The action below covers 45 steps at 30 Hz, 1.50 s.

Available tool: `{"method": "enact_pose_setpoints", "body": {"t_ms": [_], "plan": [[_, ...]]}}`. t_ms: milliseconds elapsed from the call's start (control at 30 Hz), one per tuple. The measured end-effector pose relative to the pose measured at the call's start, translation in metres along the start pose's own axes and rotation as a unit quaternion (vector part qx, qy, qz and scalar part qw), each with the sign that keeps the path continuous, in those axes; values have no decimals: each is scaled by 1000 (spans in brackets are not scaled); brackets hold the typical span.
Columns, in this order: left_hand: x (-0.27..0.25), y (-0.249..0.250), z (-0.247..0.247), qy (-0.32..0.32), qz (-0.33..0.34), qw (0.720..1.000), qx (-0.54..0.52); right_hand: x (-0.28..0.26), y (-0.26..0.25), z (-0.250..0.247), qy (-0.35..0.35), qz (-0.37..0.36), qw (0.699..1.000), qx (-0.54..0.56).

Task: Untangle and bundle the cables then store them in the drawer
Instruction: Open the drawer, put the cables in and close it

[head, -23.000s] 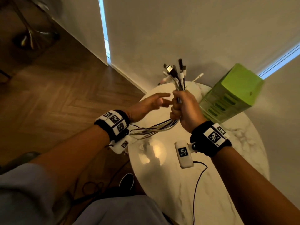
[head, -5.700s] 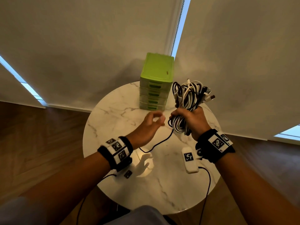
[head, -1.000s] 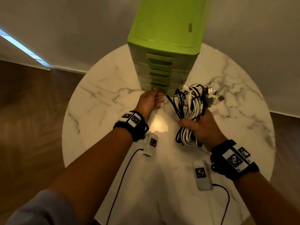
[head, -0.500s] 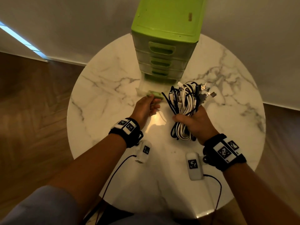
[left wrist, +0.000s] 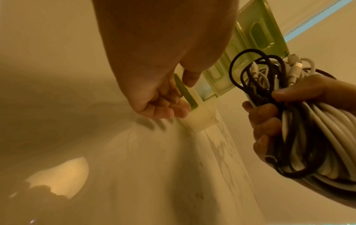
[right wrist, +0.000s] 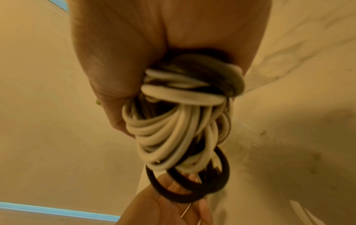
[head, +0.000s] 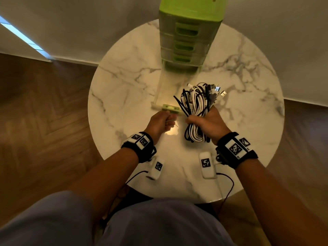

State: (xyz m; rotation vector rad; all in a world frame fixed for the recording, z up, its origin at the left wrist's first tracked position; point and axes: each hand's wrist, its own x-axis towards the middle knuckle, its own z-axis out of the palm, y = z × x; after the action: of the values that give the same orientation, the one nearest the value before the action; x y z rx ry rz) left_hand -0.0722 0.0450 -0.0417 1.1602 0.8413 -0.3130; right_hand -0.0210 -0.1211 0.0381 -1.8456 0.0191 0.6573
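Holding drawer [head: 166,91] out by its handle, left hand [head: 160,122] gripping.
Right hand [head: 208,122] clenches cable bundle [head: 197,110] above marble surface [head: 124,86], beside the drawer.

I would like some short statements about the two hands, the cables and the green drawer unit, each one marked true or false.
1. The right hand grips the cable bundle. True.
2. The bottom drawer of the green drawer unit is closed. False: it is pulled far out over the table.
3. The left hand holds the drawer's handle. True.
4. The cable bundle already lies inside the drawer. False: it is in the right hand, beside the open drawer.
5. All cables in the bundle are black. False: white and black cables are mixed.
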Motion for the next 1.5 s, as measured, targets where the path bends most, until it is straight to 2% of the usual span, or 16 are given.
{"method": "enact_pose_setpoints", "body": {"t_ms": [133, 200, 233, 333, 400, 500, 733, 867, 1000, 1100, 1133, 1200, 1333, 1400, 1500], "plan": [[-8, 13, -6, -12, -7, 998, 57, 8, -12, 6, -19, 32, 999, -27], [-8, 23, -18, 5, 60, 990, 126, 25, -23, 8, -32, 77, 995, -50], [-4, 29, -26, 25, 111, 979, 172, 35, -30, 9, -37, 95, 994, -48], [17, 53, -50, 75, 230, 917, 319, 73, -43, 18, -59, 159, 985, -7], [30, 67, -59, 68, 242, 886, 389, 94, -46, 28, -62, 206, 977, -3], [46, 77, -65, 18, 215, 854, 474, 124, -41, 46, -29, 217, 976, 17], [52, 75, -74, -25, 260, 832, 490, 151, -26, 81, 87, 200, 975, 54], [52, 78, -73, -50, 253, 825, 503, 148, -32, 87, 113, 183, 975, -59], [59, 101, -76, -95, 231, 822, 512, 150, -28, 86, 115, 164, 970, -141], [70, 127, -67, -90, 321, 827, 452, 148, -21, 85, 113, 167, 957, -208], [74, 135, -60, -108, 359, 816, 440, 147, -21, 85, 109, 163, 956, -218], [85, 144, -40, -173, 417, 773, 446, 145, -19, 85, 96, 144, 959, -224], [110, 146, -10, -249, 451, 681, 521, 146, -20, 77, 57, 101, 969, -219], [119, 143, -5, -260, 467, 655, 534, 141, -21, 69, 47, 93, 983, -150], [128, 141, -2, -259, 487, 637, 538, 133, -16, 57, 38, 86, 991, -98]]}}
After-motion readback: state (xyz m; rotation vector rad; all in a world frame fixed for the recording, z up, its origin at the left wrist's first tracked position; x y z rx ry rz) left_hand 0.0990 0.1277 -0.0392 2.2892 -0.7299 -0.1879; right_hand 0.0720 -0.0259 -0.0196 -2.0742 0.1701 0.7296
